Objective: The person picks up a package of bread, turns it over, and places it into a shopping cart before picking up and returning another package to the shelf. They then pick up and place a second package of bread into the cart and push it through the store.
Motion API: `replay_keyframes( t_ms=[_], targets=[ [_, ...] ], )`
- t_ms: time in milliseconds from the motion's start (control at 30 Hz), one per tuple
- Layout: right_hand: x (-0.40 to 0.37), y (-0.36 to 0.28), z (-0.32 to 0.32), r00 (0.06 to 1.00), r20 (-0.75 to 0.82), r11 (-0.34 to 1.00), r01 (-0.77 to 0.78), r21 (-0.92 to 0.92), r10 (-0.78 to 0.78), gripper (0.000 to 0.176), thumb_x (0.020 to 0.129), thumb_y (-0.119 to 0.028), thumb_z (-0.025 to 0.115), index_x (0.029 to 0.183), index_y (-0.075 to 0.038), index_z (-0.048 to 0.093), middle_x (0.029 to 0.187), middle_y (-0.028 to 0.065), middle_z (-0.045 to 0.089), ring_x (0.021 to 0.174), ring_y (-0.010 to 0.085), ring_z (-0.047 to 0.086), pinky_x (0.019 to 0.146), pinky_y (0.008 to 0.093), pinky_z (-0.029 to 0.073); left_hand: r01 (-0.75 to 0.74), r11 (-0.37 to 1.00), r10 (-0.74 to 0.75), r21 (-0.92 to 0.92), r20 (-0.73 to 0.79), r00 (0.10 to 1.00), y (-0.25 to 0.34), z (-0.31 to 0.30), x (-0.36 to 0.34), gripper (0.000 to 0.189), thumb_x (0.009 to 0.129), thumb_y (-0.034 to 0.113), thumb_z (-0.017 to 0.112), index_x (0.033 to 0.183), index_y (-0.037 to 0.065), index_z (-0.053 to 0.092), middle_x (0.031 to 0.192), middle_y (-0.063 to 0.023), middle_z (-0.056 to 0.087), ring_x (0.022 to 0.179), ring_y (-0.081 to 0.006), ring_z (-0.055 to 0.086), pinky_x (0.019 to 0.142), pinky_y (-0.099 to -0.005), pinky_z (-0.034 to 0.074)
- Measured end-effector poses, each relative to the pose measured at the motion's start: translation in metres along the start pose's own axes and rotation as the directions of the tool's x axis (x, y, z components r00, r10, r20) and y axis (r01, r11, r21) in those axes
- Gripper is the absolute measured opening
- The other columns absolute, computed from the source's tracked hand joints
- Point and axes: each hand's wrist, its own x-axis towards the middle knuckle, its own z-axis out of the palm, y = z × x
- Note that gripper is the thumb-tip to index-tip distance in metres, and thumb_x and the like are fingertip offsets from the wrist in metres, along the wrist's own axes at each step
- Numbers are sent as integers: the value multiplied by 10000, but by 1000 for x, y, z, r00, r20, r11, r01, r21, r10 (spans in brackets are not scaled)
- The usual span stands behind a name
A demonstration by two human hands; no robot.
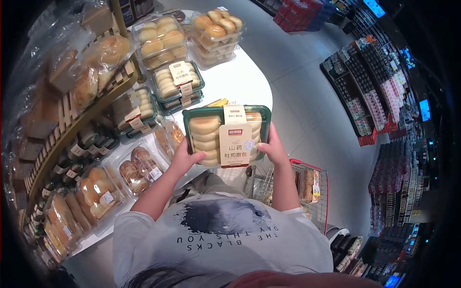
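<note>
Between my two hands is a green-edged clear pack of bread rolls (204,132), held up in front of my chest with its paper label facing me. My left hand (188,157) grips its left side, thumb over the front. On the opposite side my right hand (272,146) holds the edge, its thumb near a small round sticker on the label. The fingers behind the pack are hidden. Similar green-edged packs (177,82) are stacked on the white table (254,79) just beyond.
Packs of round buns (218,26) stand at the table's far end. Twisted loaves (139,168) and other bagged bread lie along the left, below a wooden rack (72,113). A red-rimmed shopping cart (327,192) with packaged food stands at my right. Store shelves (362,86) rise across the aisle.
</note>
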Motion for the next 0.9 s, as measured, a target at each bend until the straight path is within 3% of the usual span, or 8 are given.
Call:
replay_keyframes(
  t_ms=[67, 100, 233, 500, 667, 767, 867, 900],
  targets=[
    [43, 19, -9, 966, -88, 970, -244, 3, 244, 636, 783, -203, 608, 1279, 34, 290, 1193, 153, 447, 1086, 187, 452, 930, 316, 371, 250, 939, -271, -235, -61, 961, 14, 3, 26, 526, 790, 214, 648, 1202, -30, 430, 1117, -114, 553, 1037, -190, 535, 900, -338, 431],
    [63, 23, -10, 968, -57, 970, -243, 10, 243, 591, 799, -189, 592, 1264, 34, 303, 1173, 151, 453, 1062, 185, 462, 916, 313, 379, 268, 935, -289, -232, -64, 955, 25, 5, 36, 529, 834, 348, 576, 1193, -21, 455, 1129, -107, 553, 1023, -185, 545, 878, -339, 438],
    [145, 24, -8, 981, 108, 983, -170, 75, 161, 535, 794, -195, 619, 1211, 26, 368, 1110, 140, 488, 1003, 184, 492, 878, 307, 403, 294, 900, -389, -321, -289, 875, 43, -10, 86, 540, 849, 416, 530, 1205, 13, 471, 1125, -89, 567, 1001, -170, 559, 817, -314, 460],
    [313, 51, 51, 973, 187, 968, -172, 183, 138, 563, 753, -202, 650, 1196, 40, 402, 1061, 132, 548, 973, 183, 521, 842, 294, 416, 158, 969, -241, -192, -576, 781, 50, -87, 188, 537, 841, 428, 536, 1213, 51, 449, 1159, -67, 538, 1023, -167, 535, 828, -324, 436],
    [359, 91, 60, 979, 158, 984, -108, -139, 129, 634, 751, -310, 631, 1212, 62, 406, 1097, 192, 552, 995, 229, 540, 838, 305, 430, 251, 963, -254, -99, -647, 719, 51, -103, 218, 634, 807, 495, 549, 1229, 36, 436, 1194, -73, 508, 1095, -170, 453, 885, -329, 362],
    [358, 99, 59, 967, 156, 963, -165, -215, 201, 760, 762, -418, 617, 1284, 62, 346, 1191, 225, 501, 1095, 282, 500, 905, 330, 400, 322, 940, -161, 115, -682, 714, 38, -119, 228, 751, 794, 521, 552, 1283, -16, 362, 1238, -129, 470, 1140, -210, 434, 940, -336, 332],
    [344, 102, 57, 993, 109, 940, -8, -340, 48, 788, 765, -469, 609, 1285, 60, 344, 1247, 229, 453, 1140, 299, 462, 922, 343, 390, 389, 907, -84, 162, -835, 544, 35, -112, 220, 748, 818, 443, 563, 1307, -55, 293, 1308, -211, 393, 1204, -271, 403, 991, -348, 305],
    [340, 109, 48, 998, 51, 932, -15, -362, 36, 753, 767, -450, 624, 1268, 51, 369, 1270, 220, 431, 1168, 301, 437, 918, 349, 397, 297, 933, 3, 204, -828, 560, 35, -113, 222, 721, 834, 415, 554, 1307, -59, 288, 1318, -217, 379, 1220, -273, 386, 997, -346, 300]
  ],
)
